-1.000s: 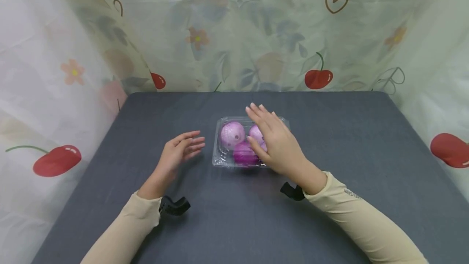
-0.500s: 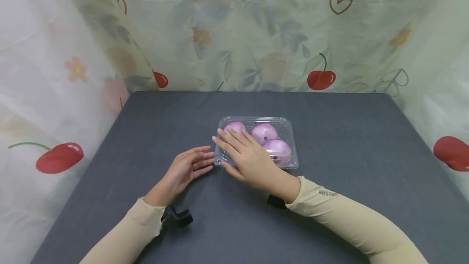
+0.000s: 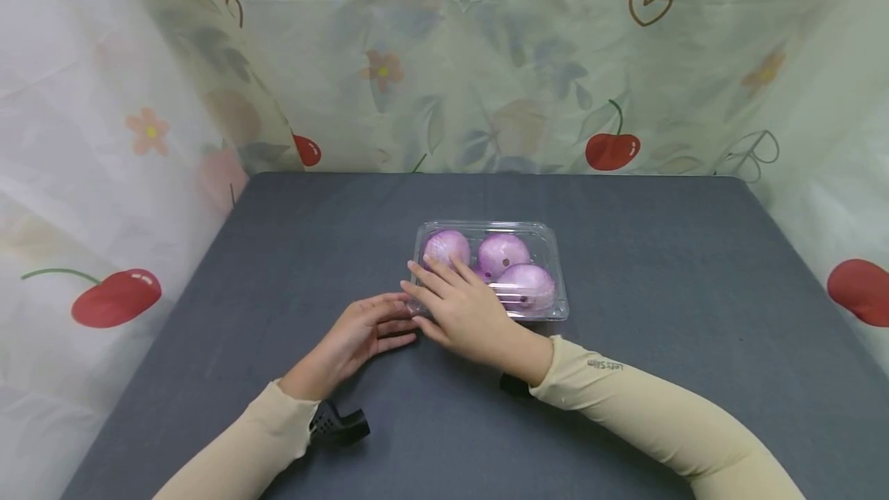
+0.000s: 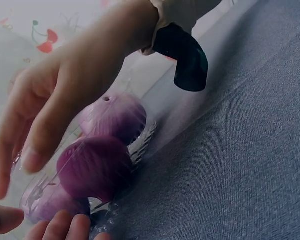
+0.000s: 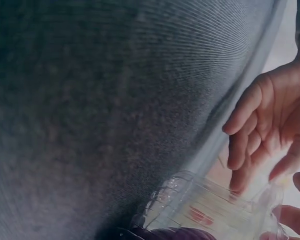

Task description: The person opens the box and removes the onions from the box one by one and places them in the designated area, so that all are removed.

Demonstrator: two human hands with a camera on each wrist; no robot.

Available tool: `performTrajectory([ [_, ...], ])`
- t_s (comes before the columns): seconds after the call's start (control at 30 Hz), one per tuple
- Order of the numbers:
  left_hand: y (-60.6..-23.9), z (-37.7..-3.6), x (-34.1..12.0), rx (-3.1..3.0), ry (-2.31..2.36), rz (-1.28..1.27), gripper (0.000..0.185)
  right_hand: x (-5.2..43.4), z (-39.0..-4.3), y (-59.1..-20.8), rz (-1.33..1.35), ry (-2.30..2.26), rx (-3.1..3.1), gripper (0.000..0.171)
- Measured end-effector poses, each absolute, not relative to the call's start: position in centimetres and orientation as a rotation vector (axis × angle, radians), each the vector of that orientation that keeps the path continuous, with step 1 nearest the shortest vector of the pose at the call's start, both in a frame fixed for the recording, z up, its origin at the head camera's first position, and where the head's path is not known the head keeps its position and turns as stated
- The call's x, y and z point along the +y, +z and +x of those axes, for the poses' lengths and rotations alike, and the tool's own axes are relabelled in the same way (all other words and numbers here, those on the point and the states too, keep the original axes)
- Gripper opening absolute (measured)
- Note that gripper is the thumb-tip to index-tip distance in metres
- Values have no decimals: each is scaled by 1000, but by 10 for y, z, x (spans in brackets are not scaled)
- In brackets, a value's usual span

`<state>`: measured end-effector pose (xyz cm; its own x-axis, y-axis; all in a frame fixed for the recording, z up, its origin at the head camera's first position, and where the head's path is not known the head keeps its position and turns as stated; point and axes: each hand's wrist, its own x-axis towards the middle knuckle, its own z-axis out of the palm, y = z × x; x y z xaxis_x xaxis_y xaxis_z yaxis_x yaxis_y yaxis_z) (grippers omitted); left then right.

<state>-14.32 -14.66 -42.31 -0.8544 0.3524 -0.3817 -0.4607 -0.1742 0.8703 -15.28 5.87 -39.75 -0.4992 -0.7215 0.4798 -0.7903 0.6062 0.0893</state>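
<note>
Head view: right hand (image 3: 464,313) flat on box (image 3: 549,253), left hand (image 3: 361,334) loose at corner; steady, press evenly.

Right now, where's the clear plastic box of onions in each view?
Head: clear box at table centre, just beyond both hands.
Left wrist: lower left, under the right hand.
Right wrist: bottom edge, only a corner.
Shared landmark: the grey table.

I see a dark grey cloth-covered table (image 3: 660,268) filling the lower view; from nine round to three o'clock hangs a pale curtain (image 3: 444,60) printed with cherries, flowers, hearts, under soft even light
</note>
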Motion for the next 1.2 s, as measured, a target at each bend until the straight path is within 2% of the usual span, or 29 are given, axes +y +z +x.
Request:
performTrajectory([
  [0.17, -423, -141, -144, 1568, 2053, -125, 41, 58, -152, -400, 1192, 165, -2361, 41],
  [0.43, -427, -138, -143, 1517, 2075, -125, 15, 56, -153, -404, 1177, 122, -2318, 33],
  [0.53, -427, -138, -142, 1481, 2087, -108, 11, 56, -153, -405, 1172, 122, -2288, 31],
  [0.83, -426, -141, -142, 1440, 2095, -129, 16, 53, -154, -406, 1169, 172, -2194, 24],
  [1.2, -427, -143, -140, 1540, 2112, -144, 22, 51, -153, -405, 1183, 31, -2201, 26],
])
